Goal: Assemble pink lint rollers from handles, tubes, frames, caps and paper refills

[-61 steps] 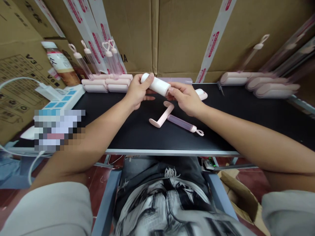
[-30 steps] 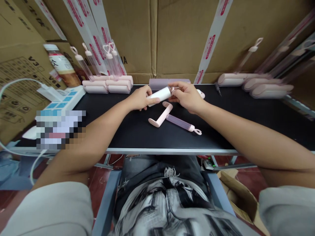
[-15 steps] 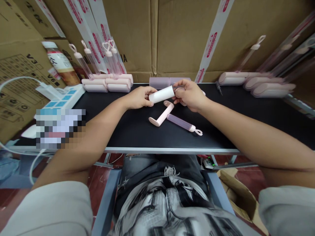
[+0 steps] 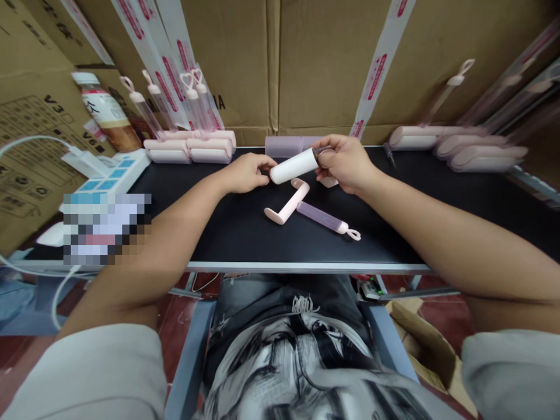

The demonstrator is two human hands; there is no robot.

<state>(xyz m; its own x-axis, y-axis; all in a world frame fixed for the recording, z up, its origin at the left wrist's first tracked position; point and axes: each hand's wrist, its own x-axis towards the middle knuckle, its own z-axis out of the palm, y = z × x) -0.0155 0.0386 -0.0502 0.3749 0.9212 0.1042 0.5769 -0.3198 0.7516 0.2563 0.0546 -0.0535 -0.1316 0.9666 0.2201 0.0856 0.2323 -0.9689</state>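
A white paper roll, like a lint roller refill (image 4: 294, 167), is held tilted above the black table, its right end higher. My right hand (image 4: 343, 163) is closed around its right end, where a dark edge shows between the fingers. My left hand (image 4: 249, 173) is beside the roll's left end, fingers curved and apart, with a small gap or light touch I cannot tell. Below the roll lie a pale pink bracket-shaped frame (image 4: 287, 205) and a clear lilac tube with a pink loop end (image 4: 324, 217). Another pink part (image 4: 329, 181) is partly hidden under my right hand.
Pink rollers with upright clear handles (image 4: 210, 149) stand at back left, and more pink rollers (image 4: 485, 154) at back right. A lilac cylinder (image 4: 283, 146) lies against the cardboard wall (image 4: 324, 70). A power strip (image 4: 111, 178) and a drink bottle (image 4: 107, 114) are at left.
The white roll has shifted slightly right and up with my right hand. My left fingers have come off its left end or loosened there.
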